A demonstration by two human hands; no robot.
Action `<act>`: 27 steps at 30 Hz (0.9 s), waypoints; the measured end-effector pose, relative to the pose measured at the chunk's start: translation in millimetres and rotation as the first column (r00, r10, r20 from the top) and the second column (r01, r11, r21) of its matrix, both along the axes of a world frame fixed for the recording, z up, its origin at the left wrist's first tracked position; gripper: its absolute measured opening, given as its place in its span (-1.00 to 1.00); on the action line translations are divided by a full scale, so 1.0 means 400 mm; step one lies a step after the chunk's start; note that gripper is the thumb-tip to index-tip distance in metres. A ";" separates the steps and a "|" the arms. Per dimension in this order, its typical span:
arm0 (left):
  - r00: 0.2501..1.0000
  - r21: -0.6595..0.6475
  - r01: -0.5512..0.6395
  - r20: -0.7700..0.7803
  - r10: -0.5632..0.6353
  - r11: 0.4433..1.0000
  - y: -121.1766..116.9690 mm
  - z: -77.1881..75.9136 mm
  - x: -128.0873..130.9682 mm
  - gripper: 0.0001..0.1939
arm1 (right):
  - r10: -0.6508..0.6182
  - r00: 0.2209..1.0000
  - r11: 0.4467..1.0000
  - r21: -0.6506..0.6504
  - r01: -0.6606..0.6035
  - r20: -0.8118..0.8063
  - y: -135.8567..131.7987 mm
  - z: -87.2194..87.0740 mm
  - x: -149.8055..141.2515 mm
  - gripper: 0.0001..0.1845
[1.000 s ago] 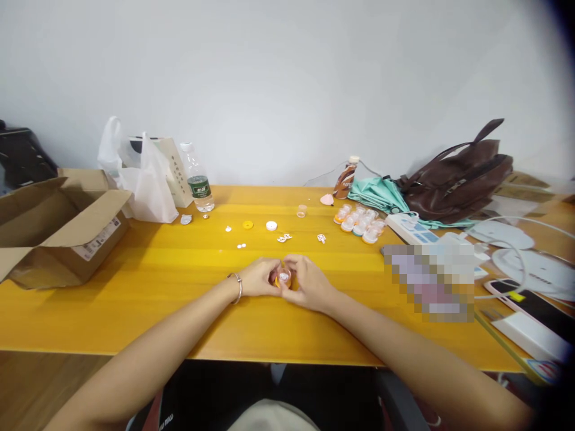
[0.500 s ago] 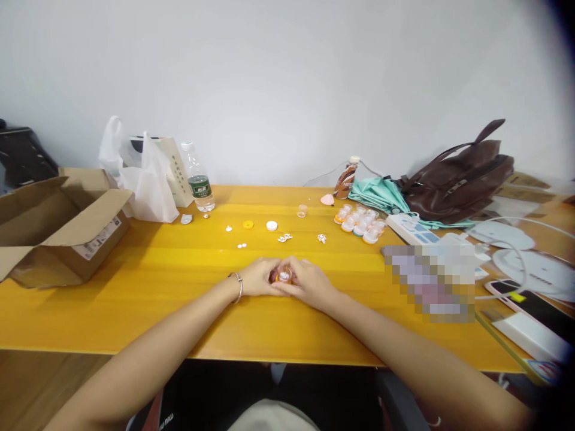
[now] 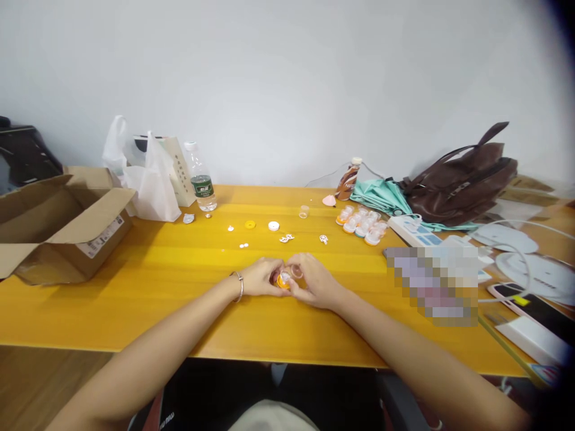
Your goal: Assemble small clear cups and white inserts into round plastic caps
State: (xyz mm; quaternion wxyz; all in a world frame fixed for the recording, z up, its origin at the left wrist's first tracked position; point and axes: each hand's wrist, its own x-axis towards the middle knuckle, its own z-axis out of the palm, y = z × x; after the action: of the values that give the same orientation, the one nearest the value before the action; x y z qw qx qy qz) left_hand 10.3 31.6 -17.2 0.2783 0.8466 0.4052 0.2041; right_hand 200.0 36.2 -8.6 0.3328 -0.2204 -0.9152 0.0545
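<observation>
The desk (image 3: 148, 311) is running along a pale wall, with an open cardboard box (image 3: 96, 233) sitting at its left end and a brown backpack (image 3: 458, 185) slumping at its right rear. Over the near middle of the desk, the left hand (image 3: 263, 277) is clamping its fingers around an orange piece (image 3: 283, 280), while the right hand (image 3: 317, 281) is pinching a clear cup (image 3: 297, 272) between thumb and fingers, just beside that piece. A water bottle (image 3: 203, 184) is standing upright at the desk's left rear. At the desk's centre, a loose cup (image 3: 304, 211), a white disc (image 3: 274, 226) and a yellow ring (image 3: 250, 225) are lying apart.
</observation>
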 end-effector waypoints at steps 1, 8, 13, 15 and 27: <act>1.000 -0.002 -0.007 0.010 0.007 1.000 0.000 0.000 -0.001 -0.68 | -0.020 0.999 1.000 0.008 0.021 -0.047 0.002 0.000 0.004 -0.78; 0.997 -0.030 0.000 0.076 0.002 1.000 0.001 -0.008 -0.001 -0.64 | -0.248 0.856 0.961 -0.229 0.157 -0.454 0.049 -0.003 0.042 -0.70; 0.997 -0.002 -0.007 0.071 0.007 1.000 0.001 -0.011 -0.005 -0.62 | -0.498 0.700 0.852 -0.441 0.284 -0.512 0.151 0.005 0.095 -0.67; 0.998 0.004 -0.013 0.067 0.012 1.000 -0.001 -0.008 -0.005 -0.63 | -0.588 0.727 0.785 -0.467 0.406 -0.354 0.204 0.016 0.116 -0.67; 0.998 0.001 0.006 0.065 -0.006 1.000 0.001 -0.008 -0.004 -0.63 | -0.738 0.675 0.595 -0.471 0.651 0.001 0.455 -0.012 0.091 -0.55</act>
State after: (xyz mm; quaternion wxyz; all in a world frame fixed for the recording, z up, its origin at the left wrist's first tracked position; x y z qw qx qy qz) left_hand 8.7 32.2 -20.5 0.2916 0.8409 0.3932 0.2308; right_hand 236.4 218.4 -13.5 0.3568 -0.6225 -0.6817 0.1431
